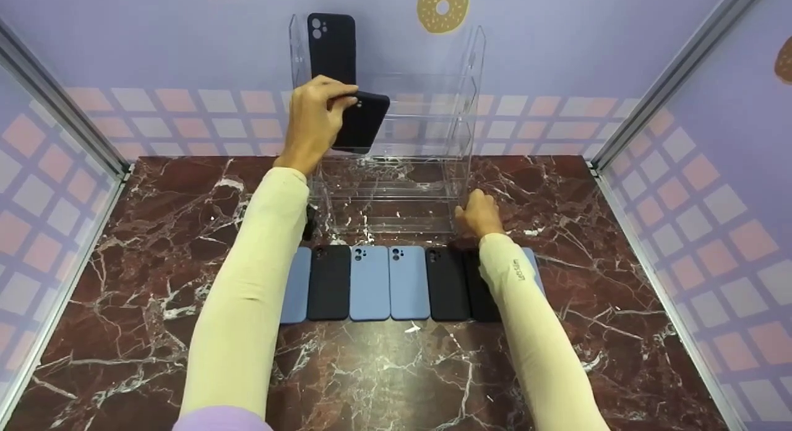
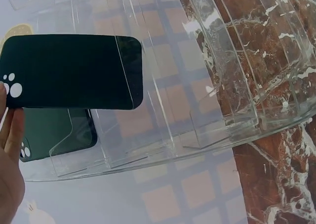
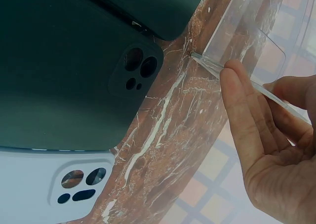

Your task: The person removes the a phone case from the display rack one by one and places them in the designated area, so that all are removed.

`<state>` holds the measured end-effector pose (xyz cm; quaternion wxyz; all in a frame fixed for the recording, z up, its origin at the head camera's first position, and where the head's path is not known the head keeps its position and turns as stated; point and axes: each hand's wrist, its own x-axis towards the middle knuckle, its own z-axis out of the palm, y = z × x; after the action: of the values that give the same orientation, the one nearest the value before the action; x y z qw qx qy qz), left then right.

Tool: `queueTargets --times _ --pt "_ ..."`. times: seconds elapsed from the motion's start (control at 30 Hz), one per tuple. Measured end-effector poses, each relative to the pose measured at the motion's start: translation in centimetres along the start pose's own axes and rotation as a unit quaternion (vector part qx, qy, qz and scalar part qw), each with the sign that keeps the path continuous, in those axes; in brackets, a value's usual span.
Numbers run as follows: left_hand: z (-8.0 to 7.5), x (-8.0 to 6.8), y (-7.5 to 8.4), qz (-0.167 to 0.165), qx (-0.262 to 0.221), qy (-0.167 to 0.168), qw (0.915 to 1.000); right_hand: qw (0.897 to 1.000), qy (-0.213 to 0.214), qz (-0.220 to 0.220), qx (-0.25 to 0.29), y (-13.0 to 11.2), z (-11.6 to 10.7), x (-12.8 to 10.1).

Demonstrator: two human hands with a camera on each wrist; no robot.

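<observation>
A clear acrylic rack (image 1: 465, 103) with several tiers stands at the back of the marble table. A black phone case (image 1: 332, 44) leans in its top tier at the left. My left hand (image 1: 342, 101) grips a second black phone case (image 1: 364, 125) by its camera end, tilted at the tier below; the left wrist view shows this held case (image 2: 69, 71) in front of the other dark case (image 2: 54, 130). My right hand (image 1: 475, 209) holds the rack's lower right side wall (image 3: 237, 36), with the panel edge between the fingers (image 3: 242, 115).
A row of several blue and black phone cases (image 1: 370, 282) lies flat on the table (image 1: 142, 245) just in front of the rack, partly under my forearms. Lilac walls with metal corner rails close in the table on three sides.
</observation>
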<state>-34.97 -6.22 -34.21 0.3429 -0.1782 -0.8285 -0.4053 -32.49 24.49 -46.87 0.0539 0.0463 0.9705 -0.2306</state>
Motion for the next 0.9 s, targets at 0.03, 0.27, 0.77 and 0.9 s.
queueTargets --times 0.03,0.27,0.77,0.9 --pt "0.0 0.0 0.2 0.009 -0.004 0.002 0.9999 1.000 -0.001 0.000 -0.001 0.0 0.0 0.0" --pt "-1.4 -0.6 1.9 0.077 -0.055 0.066 0.9933 1.000 -0.008 -0.010 -0.003 0.0 0.3 0.2" --pt "-11.2 -7.8 -1.3 -0.048 -0.009 0.043 0.9979 1.000 -0.001 -0.027 0.003 0.6 -0.4 0.9" --pt "-13.9 -10.4 -4.4 -0.114 0.050 -0.008 0.9922 1.000 -0.003 -0.018 0.002 1.2 -0.8 0.9"
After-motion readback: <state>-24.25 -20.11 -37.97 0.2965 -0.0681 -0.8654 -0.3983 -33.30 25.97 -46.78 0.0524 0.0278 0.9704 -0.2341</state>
